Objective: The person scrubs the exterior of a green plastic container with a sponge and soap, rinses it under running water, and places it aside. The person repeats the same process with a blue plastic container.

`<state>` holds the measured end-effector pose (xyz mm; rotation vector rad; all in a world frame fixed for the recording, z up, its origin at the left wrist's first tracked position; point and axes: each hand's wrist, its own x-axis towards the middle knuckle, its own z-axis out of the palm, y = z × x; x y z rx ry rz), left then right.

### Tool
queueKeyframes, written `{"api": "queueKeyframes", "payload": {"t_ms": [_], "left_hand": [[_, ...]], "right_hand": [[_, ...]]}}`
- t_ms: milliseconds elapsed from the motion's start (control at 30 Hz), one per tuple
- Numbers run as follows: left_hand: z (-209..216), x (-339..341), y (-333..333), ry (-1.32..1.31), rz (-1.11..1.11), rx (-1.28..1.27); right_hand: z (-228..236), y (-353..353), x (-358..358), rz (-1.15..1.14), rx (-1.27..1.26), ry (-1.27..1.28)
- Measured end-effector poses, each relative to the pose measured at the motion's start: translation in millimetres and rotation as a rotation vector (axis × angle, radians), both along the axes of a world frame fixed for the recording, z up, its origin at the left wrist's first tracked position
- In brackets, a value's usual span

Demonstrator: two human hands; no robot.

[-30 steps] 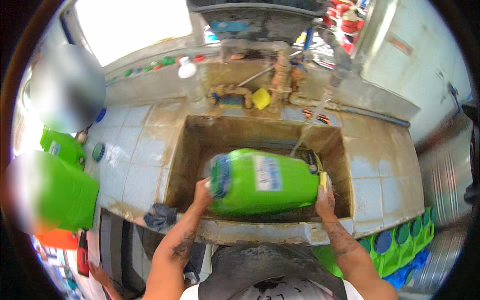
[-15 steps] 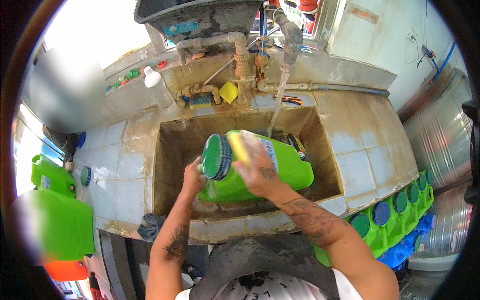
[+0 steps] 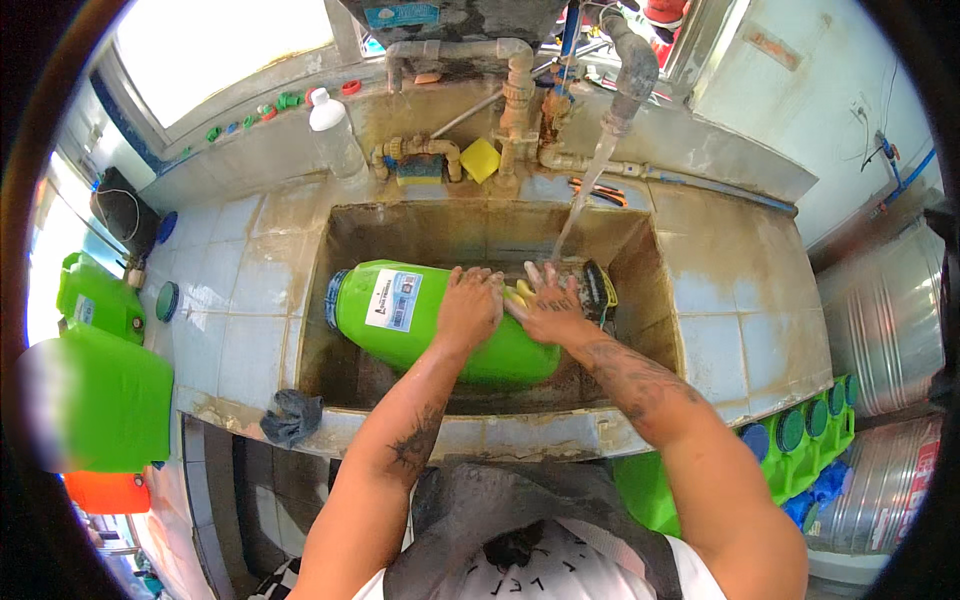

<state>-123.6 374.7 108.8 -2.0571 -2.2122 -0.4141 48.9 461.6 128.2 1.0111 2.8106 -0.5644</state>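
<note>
A bright green plastic jerrycan (image 3: pixel 400 345) lies on its side in the basin of a stained sink (image 3: pixel 490 232). Its blue-rimmed cap (image 3: pixel 336 298) points left, and a white label (image 3: pixel 393 300) faces up. Over the can's upper side my left hand (image 3: pixel 470 308) is curled, gripping it; its fingertips are partly hidden. Just to the right, my right hand (image 3: pixel 552 306) presses a yellow sponge (image 3: pixel 521 292) against the can, fingers bent over it. Water (image 3: pixel 590 190) runs from a grey pipe into the basin behind my right hand. A black and yellow object (image 3: pixel 603 290) sits at the basin's right side.
On the back ledge are a clear bottle (image 3: pixel 338 140), another yellow sponge (image 3: pixel 481 160) and orange-black pliers-like tools (image 3: pixel 598 192). A dark cloth (image 3: pixel 291 416) lies on the front edge. Green cans (image 3: pixel 115 395) stand at left; capped cans (image 3: pixel 790 440) line the lower right, beside metal drums (image 3: pixel 890 290).
The jerrycan has turned, its cap now facing left and its label upward. My left hand has moved from the cap end onto its side; my right hand with the sponge has shifted right.
</note>
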Motion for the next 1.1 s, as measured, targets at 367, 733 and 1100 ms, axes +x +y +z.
{"api": "queueKeyframes", "payload": {"t_ms": [367, 733, 1100], "left_hand": [[16, -5, 3, -0.151, 0.033, -0.073], [25, 3, -7, -0.075, 0.038, -0.075], [27, 2, -5, -0.077, -0.007, -0.120]], "right_hand": [[-113, 42, 123, -0.154, 0.571, -0.025], [-88, 7, 28, -0.060, 0.306, 0.487], [-43, -21, 17, 0.226, 0.625, 0.639]]}}
